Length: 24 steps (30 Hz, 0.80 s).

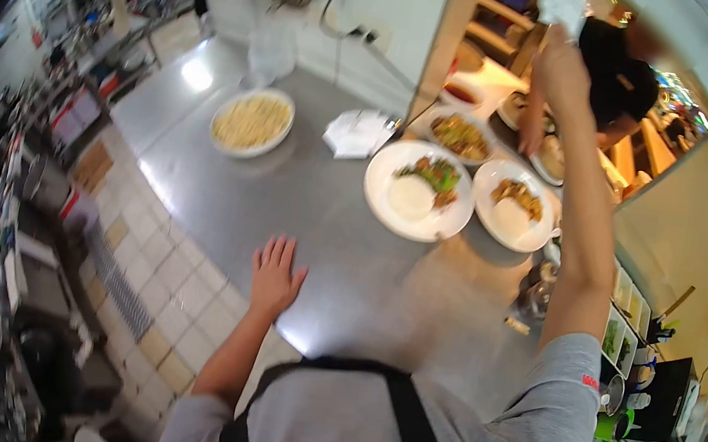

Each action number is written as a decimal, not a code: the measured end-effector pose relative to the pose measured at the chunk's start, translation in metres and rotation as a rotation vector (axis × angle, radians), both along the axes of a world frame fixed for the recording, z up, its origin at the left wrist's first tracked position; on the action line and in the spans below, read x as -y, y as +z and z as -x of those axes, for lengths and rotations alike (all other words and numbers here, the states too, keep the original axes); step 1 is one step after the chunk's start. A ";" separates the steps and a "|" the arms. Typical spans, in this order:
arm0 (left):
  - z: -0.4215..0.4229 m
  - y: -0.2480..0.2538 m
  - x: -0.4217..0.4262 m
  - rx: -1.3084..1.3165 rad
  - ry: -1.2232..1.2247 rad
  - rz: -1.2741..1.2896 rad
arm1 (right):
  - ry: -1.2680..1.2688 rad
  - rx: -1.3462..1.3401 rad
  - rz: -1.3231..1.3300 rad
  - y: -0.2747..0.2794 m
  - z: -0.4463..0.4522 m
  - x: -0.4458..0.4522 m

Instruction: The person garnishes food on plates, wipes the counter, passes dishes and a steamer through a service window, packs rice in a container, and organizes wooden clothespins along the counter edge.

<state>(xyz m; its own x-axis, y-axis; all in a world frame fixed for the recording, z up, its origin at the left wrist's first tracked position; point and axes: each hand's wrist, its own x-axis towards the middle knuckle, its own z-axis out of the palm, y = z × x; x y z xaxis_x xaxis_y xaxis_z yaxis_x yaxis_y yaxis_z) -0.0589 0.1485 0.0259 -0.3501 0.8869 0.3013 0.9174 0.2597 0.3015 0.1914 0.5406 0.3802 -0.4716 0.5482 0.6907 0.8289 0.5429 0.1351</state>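
My left hand [276, 281] rests on the edge of the steel counter [339, 264], fingers spread, with nothing in it. High at the upper right, my right hand [562, 68] is closed on a white paper slip [562, 2]; the print on it is too small to read. Below that arm stand a large white plate [384, 212] with a pale mound and a mixed green and brown dish, and a second white plate [508, 234] with a pale mound and browned food. Behind them is a bowl of cooked food [460, 136]. A bowl of noodles [252, 123] sits farther left.
White papers [359, 134] lie by the wall. Across the pass opening, a person in black [613, 81] reaches toward dishes. A clear container [270, 56] stands at the back left. Glass jars [536, 287] and ingredient trays [621, 326] are at my right, beside my raised arm.
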 end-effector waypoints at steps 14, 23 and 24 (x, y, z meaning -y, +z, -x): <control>0.024 -0.015 -0.027 0.596 -0.279 -0.204 | 0.571 -0.003 0.886 -0.325 0.022 0.332; 0.085 0.094 -0.270 0.624 -0.339 -0.574 | -0.162 0.053 0.677 -0.354 -0.096 0.376; 0.086 0.095 -0.288 0.604 -0.286 -0.609 | -0.183 0.037 0.678 -0.355 -0.094 0.376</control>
<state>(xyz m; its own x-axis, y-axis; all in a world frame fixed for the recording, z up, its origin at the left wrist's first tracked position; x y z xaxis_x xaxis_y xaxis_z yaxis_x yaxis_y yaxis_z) -0.1447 0.4366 0.1205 -0.3918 0.7118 0.5830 0.5630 -0.3157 0.7638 0.2851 0.1641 0.0247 -0.3473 0.9251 0.1537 0.9162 0.3696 -0.1547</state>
